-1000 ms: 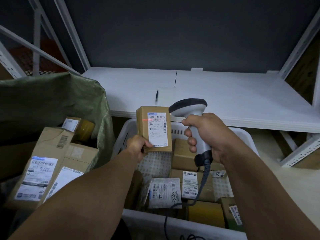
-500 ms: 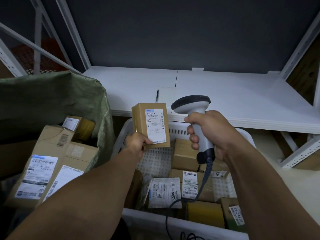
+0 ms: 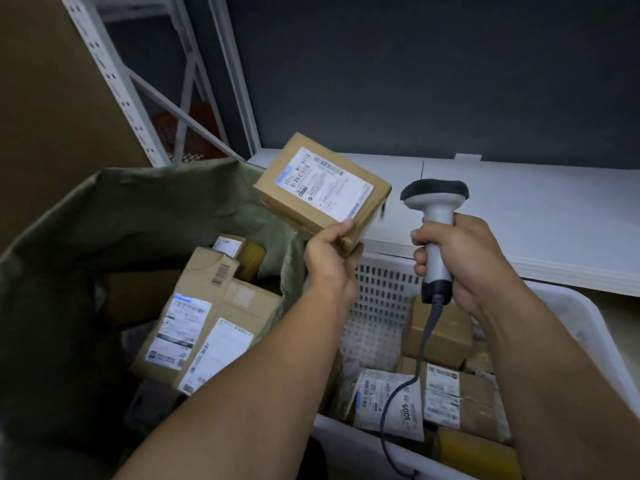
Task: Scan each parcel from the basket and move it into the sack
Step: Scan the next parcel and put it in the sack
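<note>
My left hand (image 3: pixel 330 258) grips a small cardboard parcel (image 3: pixel 322 190) by its lower corner. The parcel is tilted, its white label facing up, and it hangs over the right rim of the green sack (image 3: pixel 138 209). My right hand (image 3: pixel 460 261) holds a grey and white barcode scanner (image 3: pixel 434 216) upright over the white basket (image 3: pixel 588 327), with its cable trailing down into the basket. Several labelled boxes (image 3: pixel 207 317) lie inside the sack. More parcels (image 3: pixel 440 396) and a white mailer bag (image 3: pixel 388 403) lie in the basket.
A white shelf board (image 3: pixel 519 209) runs behind the basket under a dark wall. White metal rack posts (image 3: pixel 114 77) stand at the back left, with an orange crate (image 3: pixel 194 133) behind them. A large brown board (image 3: pixel 45 98) fills the upper left.
My left hand has carried the parcel left and up from in front of the scanner to above the sack's rim, tilting it. The red scan line is gone. The view has swung left.
</note>
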`<state>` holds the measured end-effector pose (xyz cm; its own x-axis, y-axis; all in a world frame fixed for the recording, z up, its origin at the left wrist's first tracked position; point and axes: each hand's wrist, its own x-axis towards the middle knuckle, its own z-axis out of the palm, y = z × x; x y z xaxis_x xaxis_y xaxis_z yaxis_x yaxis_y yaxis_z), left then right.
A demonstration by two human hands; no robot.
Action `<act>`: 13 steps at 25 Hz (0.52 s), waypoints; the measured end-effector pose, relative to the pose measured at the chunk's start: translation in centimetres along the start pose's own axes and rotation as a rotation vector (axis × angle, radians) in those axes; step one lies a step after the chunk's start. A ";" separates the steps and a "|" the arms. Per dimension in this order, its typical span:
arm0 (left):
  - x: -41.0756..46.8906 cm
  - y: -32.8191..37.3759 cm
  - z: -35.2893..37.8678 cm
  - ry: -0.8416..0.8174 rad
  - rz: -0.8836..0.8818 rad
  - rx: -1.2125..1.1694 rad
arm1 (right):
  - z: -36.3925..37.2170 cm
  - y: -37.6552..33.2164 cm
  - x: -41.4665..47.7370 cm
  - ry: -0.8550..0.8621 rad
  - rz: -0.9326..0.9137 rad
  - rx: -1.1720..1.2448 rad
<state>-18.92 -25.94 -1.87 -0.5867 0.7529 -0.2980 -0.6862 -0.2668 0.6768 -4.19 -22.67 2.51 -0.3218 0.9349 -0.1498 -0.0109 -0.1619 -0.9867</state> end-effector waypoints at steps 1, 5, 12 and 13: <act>-0.4 0.8 0.0 0.013 0.046 -0.055 | 0.7 -0.1 0.0 -0.022 -0.012 0.009; -1.2 3.2 -0.5 0.149 0.238 -0.195 | 3.0 -0.4 -0.4 -0.102 -0.047 0.006; 0.9 8.3 -4.1 0.411 0.423 -0.391 | 5.4 0.4 0.0 -0.164 -0.011 -0.053; 1.3 8.4 -4.8 0.424 0.412 -0.373 | 5.5 0.5 0.1 -0.170 -0.012 -0.054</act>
<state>-27.57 -30.08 0.18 -0.8960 0.2664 -0.3552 -0.4289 -0.7260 0.5375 -9.44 -24.40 2.36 -0.4774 0.8691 -0.1296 0.0332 -0.1295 -0.9910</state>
